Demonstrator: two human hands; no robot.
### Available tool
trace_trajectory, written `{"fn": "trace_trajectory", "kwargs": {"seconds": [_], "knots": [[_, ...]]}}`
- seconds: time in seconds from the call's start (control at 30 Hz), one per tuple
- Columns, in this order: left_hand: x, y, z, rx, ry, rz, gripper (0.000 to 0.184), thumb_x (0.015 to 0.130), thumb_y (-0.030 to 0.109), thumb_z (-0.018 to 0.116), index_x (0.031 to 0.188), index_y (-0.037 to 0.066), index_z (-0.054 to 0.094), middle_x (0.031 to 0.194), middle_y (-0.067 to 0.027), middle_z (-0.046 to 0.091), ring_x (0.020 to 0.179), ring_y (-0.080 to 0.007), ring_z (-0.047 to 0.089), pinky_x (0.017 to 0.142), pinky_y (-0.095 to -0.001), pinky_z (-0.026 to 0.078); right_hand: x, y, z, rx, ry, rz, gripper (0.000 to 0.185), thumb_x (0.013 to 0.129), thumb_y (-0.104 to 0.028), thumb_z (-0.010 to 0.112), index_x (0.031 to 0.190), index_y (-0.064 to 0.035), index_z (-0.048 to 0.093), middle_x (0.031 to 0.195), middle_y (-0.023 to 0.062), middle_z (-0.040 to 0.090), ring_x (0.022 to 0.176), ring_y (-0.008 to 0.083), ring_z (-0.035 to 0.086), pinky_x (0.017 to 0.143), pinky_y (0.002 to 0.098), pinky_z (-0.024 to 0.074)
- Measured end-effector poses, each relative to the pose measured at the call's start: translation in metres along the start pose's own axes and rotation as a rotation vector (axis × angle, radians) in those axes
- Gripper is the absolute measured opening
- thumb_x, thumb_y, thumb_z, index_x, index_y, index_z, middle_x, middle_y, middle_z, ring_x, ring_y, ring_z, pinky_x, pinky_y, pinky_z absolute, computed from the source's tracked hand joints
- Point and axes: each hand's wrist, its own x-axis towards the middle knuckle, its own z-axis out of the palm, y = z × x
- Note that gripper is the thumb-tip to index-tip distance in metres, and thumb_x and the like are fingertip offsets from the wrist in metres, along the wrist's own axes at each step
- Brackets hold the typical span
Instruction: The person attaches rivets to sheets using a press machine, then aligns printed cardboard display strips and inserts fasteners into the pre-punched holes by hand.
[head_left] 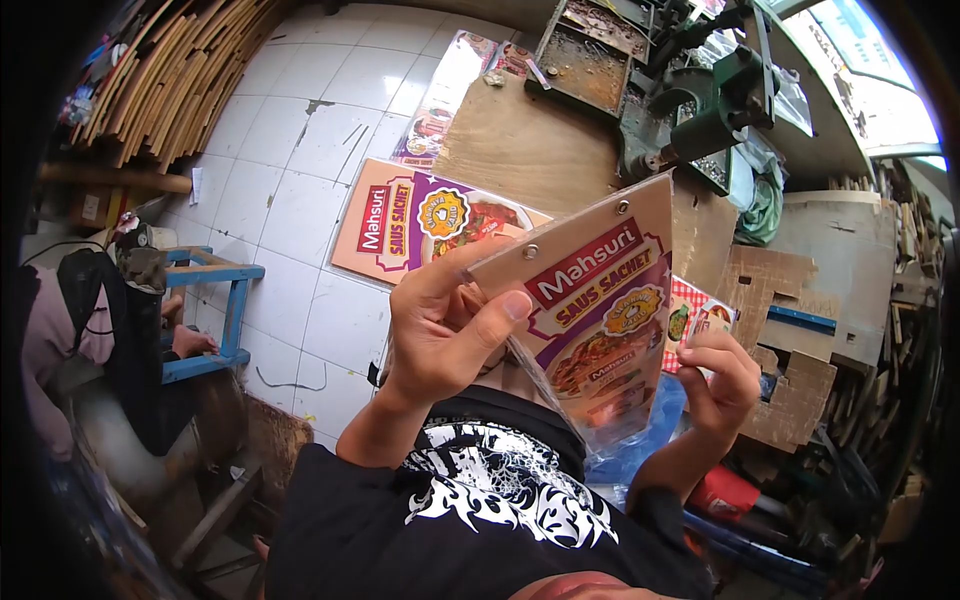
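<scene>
At the left a blue stool [236,315] stands on the white tiled floor [285,215], and right of it a flat "Mahsuri Saus Sachet" card [372,235] lies by the edge of the plywood tabletop [530,140]. The left hand's [440,335] grip is closed on the left edge of a similar eyeleted board [605,300], held tilted before the dark shirt [510,480]. Near its right edge, the right hand [722,385] has bent fingers; whether that grip holds anything, I cannot tell.
</scene>
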Motion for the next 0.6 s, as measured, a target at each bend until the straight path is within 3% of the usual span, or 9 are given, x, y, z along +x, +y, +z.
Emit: {"fn": "trace_trajectory", "kwargs": {"seconds": [0.07,0.13,0.2,0.23,0.3,0.53,0.6], "knots": [[-0.001,-0.001,0.001,-0.038,-0.004,-0.005,0.040,0.090,-0.007,0.061,0.129,-0.010,0.052,0.110,-0.0198,0.068,0.099,-0.0200,0.068,0.086,-0.0316,0.057,0.031,-0.024,0.017,-0.083,-0.017,-0.170,0.025,0.068,-0.004,0.078,0.092,-0.0045,0.072,0.088,0.0097,0.067,0.084,0.0247,0.063,0.068,0.0340,0.0517],[-0.001,-0.002,0.001,-0.091,-0.002,0.011,0.041,0.090,-0.007,0.061,0.129,-0.010,0.052,0.113,-0.0206,0.067,0.101,-0.0208,0.068,0.087,-0.0318,0.057,0.051,-0.038,0.030,-0.260,-0.035,-0.335,0.030,0.066,-0.010,0.079,0.096,-0.0121,0.075,0.095,0.0068,0.067,0.090,0.0272,0.063,0.075,0.0380,0.0532],[-0.002,-0.001,0.006,-0.111,0.005,0.002,0.041,0.090,-0.007,0.062,0.130,-0.010,0.051,0.114,-0.0210,0.067,0.102,-0.0212,0.067,0.087,-0.0322,0.056,0.064,-0.053,0.043,-0.440,-0.025,-0.408,0.033,0.069,-0.018,0.079,0.102,-0.0204,0.076,0.112,0.0060,0.065,0.105,0.0281,0.059,0.090,0.0439,0.0507],[-0.003,-0.001,0.008,-0.129,0.014,-0.007,0.041,0.090,-0.008,0.062,0.130,-0.010,0.051,0.115,-0.0214,0.066,0.104,-0.0217,0.067,0.088,-0.0327,0.056,0.071,-0.058,0.048,-0.443,-0.024,-0.410,0.033,0.069,-0.018,0.079,0.102,-0.0204,0.076,0.112,0.0060,0.065,0.105,0.0281,0.059,0.090,0.0439,0.0507],[-0.004,0.002,0.008,-0.077,-0.013,0.007,0.041,0.090,-0.008,0.062,0.130,-0.011,0.051,0.115,-0.0217,0.066,0.105,-0.0225,0.066,0.089,-0.0333,0.056,0.081,-0.064,0.056,-0.569,-0.058,-0.451,0.029,0.077,-0.026,0.076,0.106,-0.0246,0.075,0.125,0.0120,0.058,0.119,0.0328,0.052,0.102,0.0484,0.0446],[-0.004,0.002,0.011,-0.030,-0.092,0.011,0.042,0.090,-0.010,0.061,0.130,-0.012,0.049,0.118,-0.0243,0.065,0.111,-0.0265,0.064,0.094,-0.0357,0.054,0.086,-0.049,0.068,-0.599,0.014,-0.561,0.027,0.083,-0.031,0.072,0.110,-0.0256,0.074,0.130,0.0130,0.054,0.120,0.0340,0.050,0.105,0.0499,0.0412],[-0.005,0.000,0.013,-0.032,-0.095,0.003,0.043,0.090,-0.010,0.060,0.131,-0.012,0.049,0.118,-0.0245,0.064,0.111,-0.0265,0.064,0.094,-0.0358,0.054,0.088,-0.054,0.066,-0.583,0.031,-0.441,0.027,0.084,-0.028,0.071,0.110,-0.0233,0.074,0.129,0.0136,0.055,0.120,0.0342,0.050,0.105,0.0484,0.0414]]}}
